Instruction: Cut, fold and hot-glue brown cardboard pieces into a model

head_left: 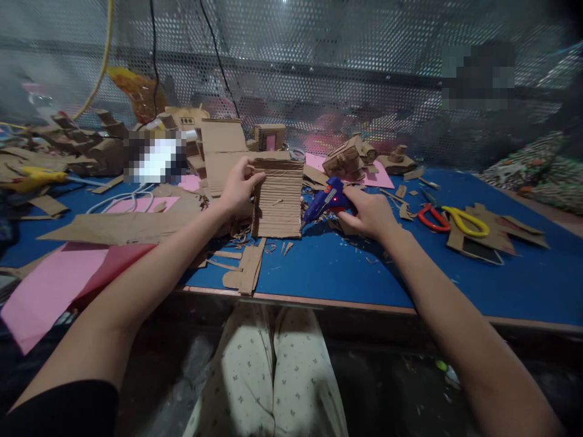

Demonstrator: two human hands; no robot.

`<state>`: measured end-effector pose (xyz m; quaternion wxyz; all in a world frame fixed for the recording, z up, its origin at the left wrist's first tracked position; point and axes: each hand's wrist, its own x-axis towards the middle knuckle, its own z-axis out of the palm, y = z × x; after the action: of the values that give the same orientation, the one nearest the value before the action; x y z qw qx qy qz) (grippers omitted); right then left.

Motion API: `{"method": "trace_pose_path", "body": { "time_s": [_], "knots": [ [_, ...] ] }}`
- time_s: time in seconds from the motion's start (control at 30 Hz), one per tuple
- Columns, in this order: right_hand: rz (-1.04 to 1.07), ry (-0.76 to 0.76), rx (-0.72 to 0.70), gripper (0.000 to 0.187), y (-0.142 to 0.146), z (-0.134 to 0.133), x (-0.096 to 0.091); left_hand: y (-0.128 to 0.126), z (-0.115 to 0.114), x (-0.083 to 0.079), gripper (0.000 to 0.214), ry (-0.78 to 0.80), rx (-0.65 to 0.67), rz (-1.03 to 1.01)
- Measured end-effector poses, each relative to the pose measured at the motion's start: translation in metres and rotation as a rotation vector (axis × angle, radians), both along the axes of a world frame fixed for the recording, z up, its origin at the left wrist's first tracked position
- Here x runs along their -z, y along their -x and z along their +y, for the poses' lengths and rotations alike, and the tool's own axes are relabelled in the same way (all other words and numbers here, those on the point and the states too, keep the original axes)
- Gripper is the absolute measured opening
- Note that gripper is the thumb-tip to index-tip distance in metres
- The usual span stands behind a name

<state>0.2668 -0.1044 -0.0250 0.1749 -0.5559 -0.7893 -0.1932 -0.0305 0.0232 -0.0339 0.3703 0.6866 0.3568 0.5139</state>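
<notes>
My left hand (240, 187) grips a ribbed cardboard piece (279, 203) by its upper left edge, and the piece stands upright on the blue table. Its corrugated face is turned toward me. In my right hand (370, 211) is a blue glue gun (325, 201), its small red light lit. The nozzle points down and left, close to the lower right corner of the ribbed piece; I cannot tell whether it touches. Just in front lie cut cardboard strips (249, 267) near the table edge.
Scissors with red and yellow handles (464, 221) lie at right on flat cardboard (523, 230). Pink paper (77, 279) hangs over the front edge at left. Behind stand small cardboard models (348, 159) and a folded cardboard panel (223, 145). A perforated metal wall (291, 73) closes the back.
</notes>
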Motion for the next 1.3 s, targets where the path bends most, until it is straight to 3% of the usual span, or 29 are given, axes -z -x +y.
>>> {"method": "trace_pose_path", "body": {
  "time_s": [0.53,1.3],
  "knots": [
    [0.017,0.011,-0.004,0.037,0.0002,0.0007,0.0009,-0.0005,-0.0043,-0.0037,0.021,0.018,0.011,-0.011],
    [0.033,-0.038,0.053,0.047,-0.0011,0.0014,0.0018,-0.0008,-0.0065,-0.0054,0.019,0.022,0.013,-0.008]
  ]
}}
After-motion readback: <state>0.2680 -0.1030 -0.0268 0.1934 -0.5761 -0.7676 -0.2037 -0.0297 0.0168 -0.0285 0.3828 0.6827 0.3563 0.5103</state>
